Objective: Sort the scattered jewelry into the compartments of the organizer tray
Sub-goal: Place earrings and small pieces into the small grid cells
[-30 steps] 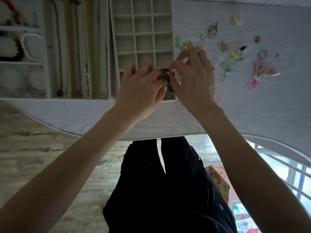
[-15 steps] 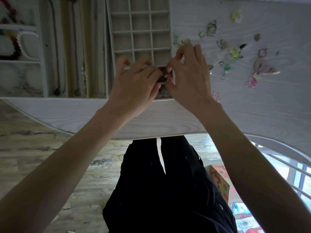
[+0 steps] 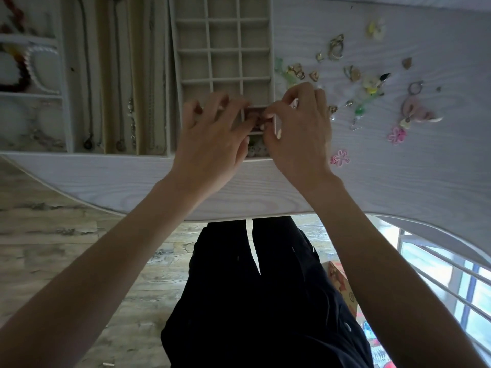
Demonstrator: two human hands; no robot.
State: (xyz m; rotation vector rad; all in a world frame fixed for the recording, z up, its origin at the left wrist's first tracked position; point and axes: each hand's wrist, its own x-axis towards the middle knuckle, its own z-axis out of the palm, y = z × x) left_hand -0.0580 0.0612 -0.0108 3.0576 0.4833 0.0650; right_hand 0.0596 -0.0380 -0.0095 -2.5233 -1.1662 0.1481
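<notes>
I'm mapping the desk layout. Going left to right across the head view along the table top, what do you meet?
Bead bracelets → hanging necklaces → grid organizer tray → left hand → right hand → pink flower charm → pink ribbon piece.

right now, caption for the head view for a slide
Both hands work a small piece over the organizer tray; loose jewelry lies to its right.
</notes>
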